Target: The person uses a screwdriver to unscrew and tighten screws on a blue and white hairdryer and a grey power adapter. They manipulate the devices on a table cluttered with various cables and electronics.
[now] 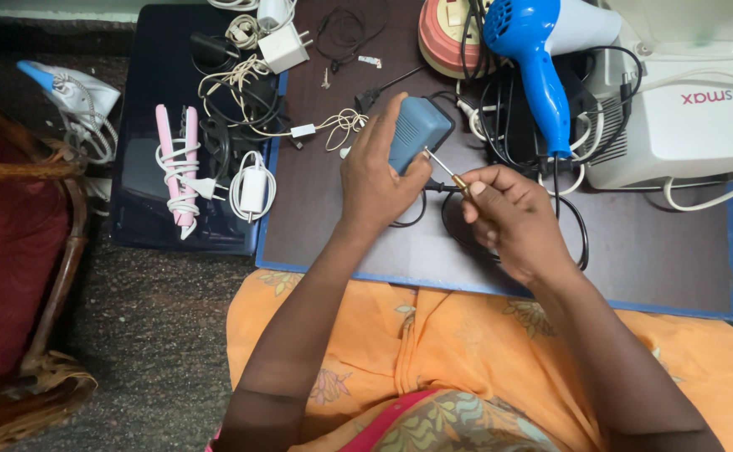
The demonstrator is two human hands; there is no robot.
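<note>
A blue-grey power adapter (417, 132) stands tilted on a dark brown board (366, 243), gripped by the left hand (375, 180). The right hand (509, 218) pinches a small screwdriver (445, 170), tip against the adapter. Behind lie a blue hair dryer (542, 50) and a white machine (684, 117); leftward, a pink hair straightener (175, 167) and white chargers (253, 188), over speckled floor (157, 335).

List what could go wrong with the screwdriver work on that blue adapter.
1. The screwdriver tip meets the blue adapter right beside the left hand; a slip might jab its fingers.
2. The adapter is held up off the board, steadied by one hand only, so it may twist.
3. Black cables loop close by the right hand and could snag it.
</note>
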